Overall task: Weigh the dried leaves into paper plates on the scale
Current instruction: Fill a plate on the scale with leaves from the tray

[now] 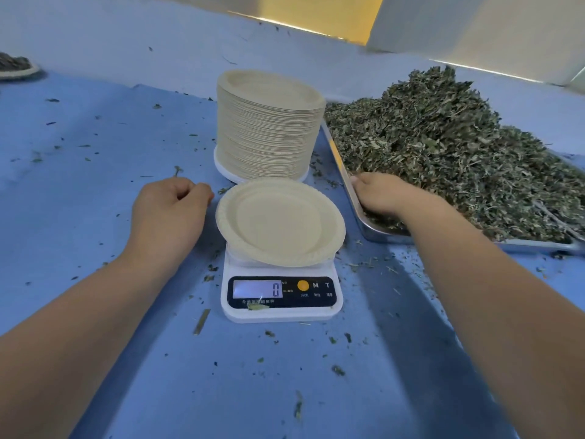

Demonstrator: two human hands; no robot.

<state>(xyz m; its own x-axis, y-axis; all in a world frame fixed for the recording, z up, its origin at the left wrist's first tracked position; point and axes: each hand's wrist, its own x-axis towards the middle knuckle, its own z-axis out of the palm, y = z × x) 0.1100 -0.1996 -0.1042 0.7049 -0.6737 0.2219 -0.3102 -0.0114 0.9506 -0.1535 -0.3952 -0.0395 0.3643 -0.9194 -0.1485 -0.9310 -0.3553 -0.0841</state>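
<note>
The plate sits empty on the scale, which reads 0. Your right grip is at the tray corner, fingers buried in the leaves — whether they hold any, I can't tell. Lift a modest pinch and add slowly. Your left grip rests loosely curled, empty, beside the plate. The blue worktop is littered with crumbs — pale wall behind.

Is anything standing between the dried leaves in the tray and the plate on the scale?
Nothing visible does. Only the tray rim and a strip of table lie between the dried leaves, where the right hand is, and the paper plate.
</note>
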